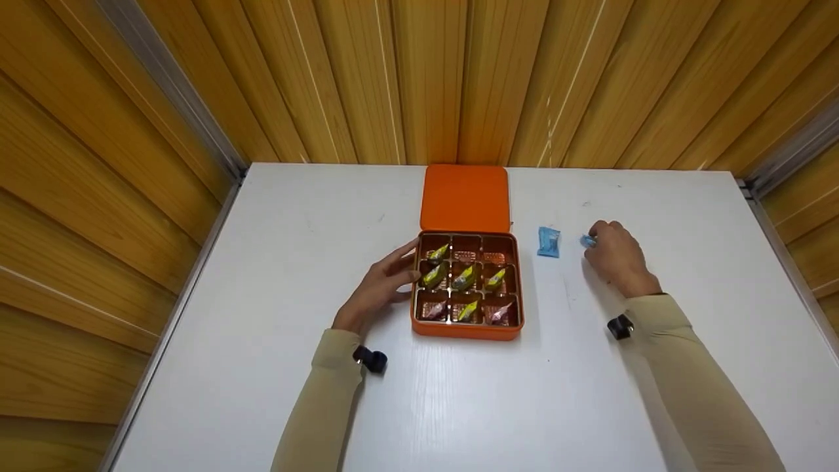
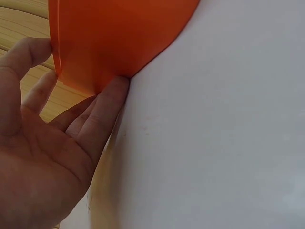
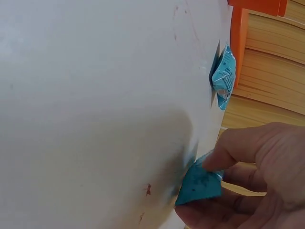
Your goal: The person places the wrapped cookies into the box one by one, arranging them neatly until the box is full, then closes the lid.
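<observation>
My right hand [image 1: 617, 257] pinches a small blue wrapped candy [image 3: 199, 182] between thumb and fingers, low over the white table. Left of that hand lies another blue wrapped candy [image 1: 548, 242], also seen in the right wrist view. My left hand [image 1: 380, 286] touches the left side of an orange box [image 1: 467, 332], fingers mostly extended along its wall in the left wrist view. Inside the box, a divided tray has yellow-green wrapped candies [image 1: 465, 278] in its back left compartment, middle row and front middle. Reddish wrapped candies [image 1: 433, 310] sit front left and front right.
The orange lid [image 1: 465, 198] lies flat behind the box, close to the table's back edge. White table surface [image 1: 275, 275] extends to both sides. Wood-look panels [image 1: 426, 78] stand at the back and sides.
</observation>
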Demonstrator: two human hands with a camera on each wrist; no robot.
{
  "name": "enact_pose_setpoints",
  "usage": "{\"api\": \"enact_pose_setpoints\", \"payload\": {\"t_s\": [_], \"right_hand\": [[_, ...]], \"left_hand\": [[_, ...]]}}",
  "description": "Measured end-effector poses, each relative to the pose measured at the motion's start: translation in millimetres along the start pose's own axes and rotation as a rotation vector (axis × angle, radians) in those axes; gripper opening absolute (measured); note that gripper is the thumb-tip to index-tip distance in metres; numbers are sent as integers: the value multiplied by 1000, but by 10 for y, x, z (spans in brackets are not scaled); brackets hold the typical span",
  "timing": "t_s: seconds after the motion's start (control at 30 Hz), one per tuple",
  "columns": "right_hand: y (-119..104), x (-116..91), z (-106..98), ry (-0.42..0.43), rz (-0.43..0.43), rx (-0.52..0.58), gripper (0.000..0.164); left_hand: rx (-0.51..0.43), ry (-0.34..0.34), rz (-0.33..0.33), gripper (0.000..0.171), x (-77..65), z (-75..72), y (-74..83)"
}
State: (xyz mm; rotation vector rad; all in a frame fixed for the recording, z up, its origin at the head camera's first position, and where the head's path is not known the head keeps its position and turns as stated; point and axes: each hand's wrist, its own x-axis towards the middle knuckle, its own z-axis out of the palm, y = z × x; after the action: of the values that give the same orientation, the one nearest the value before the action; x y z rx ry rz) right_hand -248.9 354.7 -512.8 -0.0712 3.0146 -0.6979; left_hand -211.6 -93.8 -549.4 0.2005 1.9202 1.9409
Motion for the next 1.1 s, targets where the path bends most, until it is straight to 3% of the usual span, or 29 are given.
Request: {"api": "enact_pose_setpoints", "payload": {"t_s": [0.57,1.1], "right_hand": [[55,-25,-20,85,-27,45,26],[-4,-13,-44,92,-35,81,21]], "left_hand": [[-2,-13,-3,66,3,-6,-3],[-10,-14,-1,65,9,-3,-15]]}}
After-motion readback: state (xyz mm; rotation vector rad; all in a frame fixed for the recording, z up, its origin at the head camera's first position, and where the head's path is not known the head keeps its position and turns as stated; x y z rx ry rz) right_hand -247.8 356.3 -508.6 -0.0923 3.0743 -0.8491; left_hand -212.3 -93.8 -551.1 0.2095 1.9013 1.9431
